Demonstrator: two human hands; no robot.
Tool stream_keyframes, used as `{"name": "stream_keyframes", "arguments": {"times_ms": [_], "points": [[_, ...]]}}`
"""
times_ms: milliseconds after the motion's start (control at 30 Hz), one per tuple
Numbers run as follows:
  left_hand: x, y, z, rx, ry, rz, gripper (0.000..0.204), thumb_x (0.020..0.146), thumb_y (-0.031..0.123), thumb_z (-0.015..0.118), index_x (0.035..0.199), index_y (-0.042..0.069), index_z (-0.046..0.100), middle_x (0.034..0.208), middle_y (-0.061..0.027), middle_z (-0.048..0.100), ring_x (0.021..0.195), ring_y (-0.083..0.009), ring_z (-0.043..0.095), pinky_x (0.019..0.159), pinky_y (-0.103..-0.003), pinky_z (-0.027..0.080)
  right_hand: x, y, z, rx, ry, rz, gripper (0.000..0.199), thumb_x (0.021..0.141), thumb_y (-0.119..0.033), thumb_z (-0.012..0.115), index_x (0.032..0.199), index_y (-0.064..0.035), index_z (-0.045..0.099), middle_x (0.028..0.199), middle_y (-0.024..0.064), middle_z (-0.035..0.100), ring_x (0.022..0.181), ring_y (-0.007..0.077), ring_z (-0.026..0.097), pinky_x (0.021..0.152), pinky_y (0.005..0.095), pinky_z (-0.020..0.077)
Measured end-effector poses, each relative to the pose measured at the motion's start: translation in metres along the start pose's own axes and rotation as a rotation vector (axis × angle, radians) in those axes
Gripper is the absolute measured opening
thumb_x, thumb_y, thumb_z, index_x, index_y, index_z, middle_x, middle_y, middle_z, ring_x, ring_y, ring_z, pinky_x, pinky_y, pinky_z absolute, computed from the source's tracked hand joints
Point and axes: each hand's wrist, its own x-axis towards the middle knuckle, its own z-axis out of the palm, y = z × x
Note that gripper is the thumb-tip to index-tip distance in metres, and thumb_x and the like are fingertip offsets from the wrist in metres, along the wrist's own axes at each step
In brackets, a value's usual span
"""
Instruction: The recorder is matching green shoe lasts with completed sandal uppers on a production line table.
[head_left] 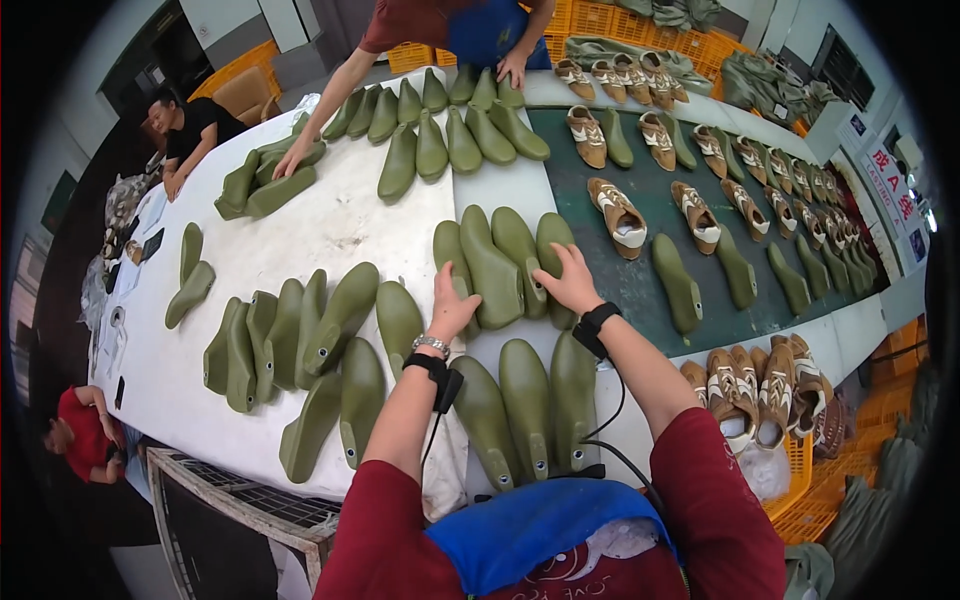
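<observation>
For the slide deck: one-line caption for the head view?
Left hand and right hand rest on upright olive-green shoe lasts on a white table, beside tan shoes.

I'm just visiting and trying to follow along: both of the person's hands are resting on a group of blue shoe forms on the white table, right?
Not quite. The shoe forms are olive green, not blue. The head view shows it. The rest holds: the left hand and the right hand both rest on that group on the white table.
</observation>
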Motion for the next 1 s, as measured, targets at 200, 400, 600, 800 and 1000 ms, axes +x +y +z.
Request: {"name": "stream_keyframes", "arguments": {"times_ms": [200, 400, 600, 800, 1000], "points": [[-0.052, -0.010, -0.055, 0.425, 0.046, 0.029, 0.075, 0.071, 0.031, 0.065, 0.130, -0.001, 0.031, 0.124, -0.0233, 0.042, 0.121, -0.0368, 0.033, 0.105, -0.045, 0.019, -0.021, 0.019, -0.009, 0.078, -0.179, 0.138, 0.080, 0.073, -0.032, 0.066, 0.134, 0.0001, 0.025, 0.124, 0.0271, 0.044, 0.115, 0.0380, 0.044, 0.095, 0.0404, 0.0370], [-0.106, -0.001, -0.091, 0.298, 0.066, -0.299, 0.082, 0.071, 0.014, 0.064, 0.136, 0.001, 0.016, 0.126, -0.0275, 0.038, 0.116, -0.0394, 0.040, 0.097, -0.040, 0.035, -0.025, 0.019, 0.001, 0.008, -0.162, 0.248, 0.077, 0.073, -0.022, 0.062, 0.134, -0.0037, 0.020, 0.119, 0.0277, 0.047, 0.107, 0.0404, 0.048, 0.089, 0.0432, 0.0406], [-0.082, -0.025, -0.072, 0.178, 0.128, -0.283, 0.076, 0.071, 0.003, 0.055, 0.135, 0.001, 0.015, 0.124, -0.0288, 0.040, 0.114, -0.0405, 0.042, 0.096, -0.040, 0.036, -0.026, 0.008, 0.005, -0.066, -0.171, 0.260, 0.072, 0.075, -0.021, 0.058, 0.134, -0.0066, 0.019, 0.120, 0.0262, 0.045, 0.104, 0.0411, 0.050, 0.087, 0.0439, 0.0418], [-0.024, -0.021, -0.049, 0.147, 0.044, -0.264, 0.088, 0.071, 0.014, 0.061, 0.138, 0.005, 0.004, 0.121, -0.0319, 0.039, 0.113, -0.0435, 0.041, 0.096, -0.040, 0.037, -0.029, 0.002, 0.004, -0.091, -0.175, 0.273, 0.073, 0.075, -0.020, 0.057, 0.135, -0.0071, 0.018, 0.121, 0.0268, 0.044, 0.103, 0.0417, 0.051, 0.087, 0.0442, 0.0421], [-0.030, -0.021, -0.135, 0.801, 0.154, 0.114, 0.066, 0.066, 0.031, 0.070, 0.122, 0.008, 0.045, 0.109, -0.0156, 0.054, 0.109, -0.0324, 0.046, 0.087, -0.038, 0.043, -0.029, 0.009, 0.007, -0.068, -0.169, 0.274, 0.074, 0.074, -0.020, 0.058, 0.135, -0.0079, 0.017, 0.121, 0.0276, 0.043, 0.103, 0.0425, 0.050, 0.087, 0.0453, 0.0420]]}}
